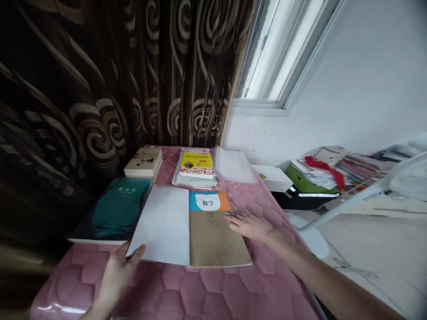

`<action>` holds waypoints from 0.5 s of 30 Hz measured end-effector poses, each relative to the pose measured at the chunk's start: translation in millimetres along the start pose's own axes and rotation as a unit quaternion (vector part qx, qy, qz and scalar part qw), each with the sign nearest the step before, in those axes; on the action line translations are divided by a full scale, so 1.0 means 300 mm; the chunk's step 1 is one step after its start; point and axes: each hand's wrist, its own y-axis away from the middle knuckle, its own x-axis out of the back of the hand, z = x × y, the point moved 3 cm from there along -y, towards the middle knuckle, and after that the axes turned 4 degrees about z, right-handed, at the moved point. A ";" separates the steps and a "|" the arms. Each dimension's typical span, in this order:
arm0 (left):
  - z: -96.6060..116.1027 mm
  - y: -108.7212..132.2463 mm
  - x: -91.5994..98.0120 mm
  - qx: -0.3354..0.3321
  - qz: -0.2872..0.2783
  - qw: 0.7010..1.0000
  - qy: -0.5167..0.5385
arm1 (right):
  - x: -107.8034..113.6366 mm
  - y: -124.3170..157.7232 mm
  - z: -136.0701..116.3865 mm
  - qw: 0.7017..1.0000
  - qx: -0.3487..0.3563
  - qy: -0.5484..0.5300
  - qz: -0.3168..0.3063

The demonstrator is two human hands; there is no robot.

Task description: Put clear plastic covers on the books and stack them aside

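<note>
A textbook (218, 240) with a tan cover and a blue and orange top band lies flat on the pink quilted table cover (176, 284). Against its left edge spreads a blank white sheet (163, 226); whether the two are joined, I cannot tell. My left hand (122, 264) pinches the sheet's lower left corner, thumb on top and fingers underneath. Resting on the book's right edge, my right hand (248, 226) has its fingers stretched out flat. A dark teal book (116, 209) lies just left of the sheet, partly beneath its edge.
Behind are a small stack of tan books (143, 162), a pile topped by a yellow book (197, 163) and clear plastic sheets (235, 165). A patterned curtain (150, 89) hangs along the back left. Right of the table stand a white box (273, 178) and a green bin (300, 180) of papers.
</note>
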 end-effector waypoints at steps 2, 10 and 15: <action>-0.023 -0.003 -0.011 0.010 -0.014 0.999 0.033 | 0.009 0.001 0.009 0.999 -0.024 -0.016 -0.020; -0.001 -0.002 -0.017 0.039 -0.071 0.988 0.131 | 0.116 -0.160 -0.099 0.919 -0.278 -0.251 0.123; 0.112 -0.025 -0.039 -0.022 -0.145 0.965 0.218 | 0.044 -0.390 -0.286 0.809 -0.353 -0.419 0.213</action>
